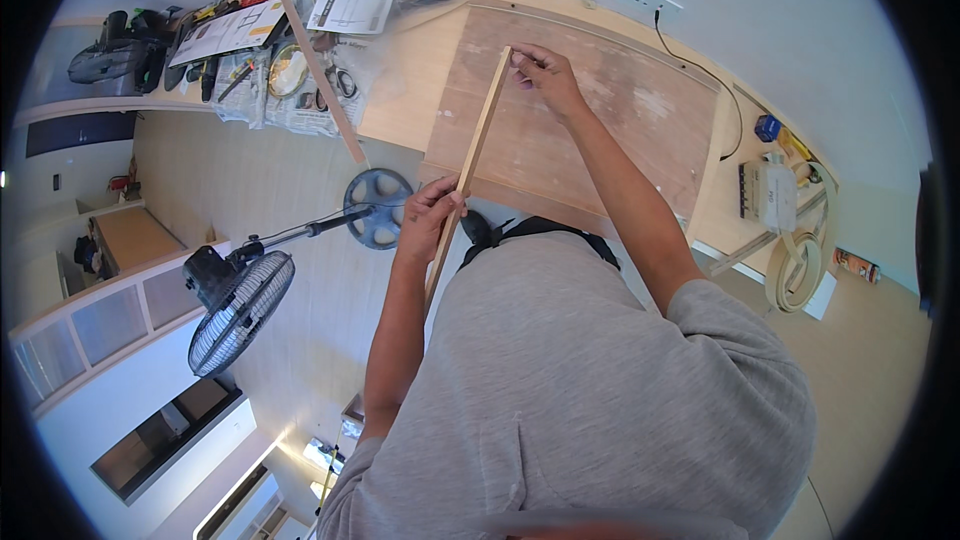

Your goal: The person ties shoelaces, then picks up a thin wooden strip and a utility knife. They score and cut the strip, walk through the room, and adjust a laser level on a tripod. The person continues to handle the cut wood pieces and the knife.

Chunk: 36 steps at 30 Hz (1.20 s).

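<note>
A long, narrow wooden strip (pixel 483 130) slants across the front of my body, its far end over a reddish-brown wooden board (pixel 620 110) on the bench. My left hand (pixel 430 215) is closed round the strip's nearer part, just off the board's front left corner. At the far end, my right hand (pixel 545 75) has its fingers bent and pinched beside the strip's tip; the fingertips touch it. The strip's lower end passes behind my left forearm and along my shirt.
A standing fan (pixel 240 305) is to my left, its round base (pixel 378 208) near the bench. Plastic sheeting, papers (pixel 353 6) and tools cover the bench's left part. A cable (pixel 740 120) runs from the wall socket (pixel 648 2). At right lie a white box (pixel 768 195) and coiled edging (pixel 795 270).
</note>
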### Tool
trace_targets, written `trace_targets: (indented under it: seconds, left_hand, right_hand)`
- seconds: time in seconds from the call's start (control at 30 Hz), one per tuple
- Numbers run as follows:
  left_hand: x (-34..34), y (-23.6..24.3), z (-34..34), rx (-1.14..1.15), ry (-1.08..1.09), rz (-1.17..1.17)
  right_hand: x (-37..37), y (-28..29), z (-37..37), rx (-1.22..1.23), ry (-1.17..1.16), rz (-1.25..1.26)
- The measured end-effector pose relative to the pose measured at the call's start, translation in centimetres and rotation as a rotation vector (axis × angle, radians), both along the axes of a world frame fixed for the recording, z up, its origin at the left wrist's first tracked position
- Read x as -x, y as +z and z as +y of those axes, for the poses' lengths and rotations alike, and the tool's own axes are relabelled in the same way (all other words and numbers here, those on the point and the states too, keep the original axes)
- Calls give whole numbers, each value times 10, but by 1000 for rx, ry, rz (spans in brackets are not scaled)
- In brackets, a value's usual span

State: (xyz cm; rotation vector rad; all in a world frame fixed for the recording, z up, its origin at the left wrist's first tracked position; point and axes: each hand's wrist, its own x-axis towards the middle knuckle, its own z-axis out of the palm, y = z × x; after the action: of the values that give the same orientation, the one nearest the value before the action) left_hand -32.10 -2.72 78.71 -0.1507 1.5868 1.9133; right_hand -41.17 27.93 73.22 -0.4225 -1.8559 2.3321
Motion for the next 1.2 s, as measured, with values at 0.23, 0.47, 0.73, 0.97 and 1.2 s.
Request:
trace_targets:
  seconds: [0.23, 0.47, 0.73, 0.97, 1.2]
  left_hand:
    - [27, -9, -2, 644, -140, 782]
    - [87, -34, 21, 905, -95, 1064]
    - [113, -55, 39, 914, -108, 1101]
    - [125, -58, 38, 868, -130, 1085]
    - [128, -59, 42, 877, -127, 1027]
  right_hand:
    - [23, -26, -11, -150, 8, -48]
    - [49, -47, -39, -996, 19, 178]
    - [61, -49, -50, -1243, 126, 73]
    - [68, -51, -54, -1357, 129, 86]
    - [74, -48, -56, -1386, 139, 55]
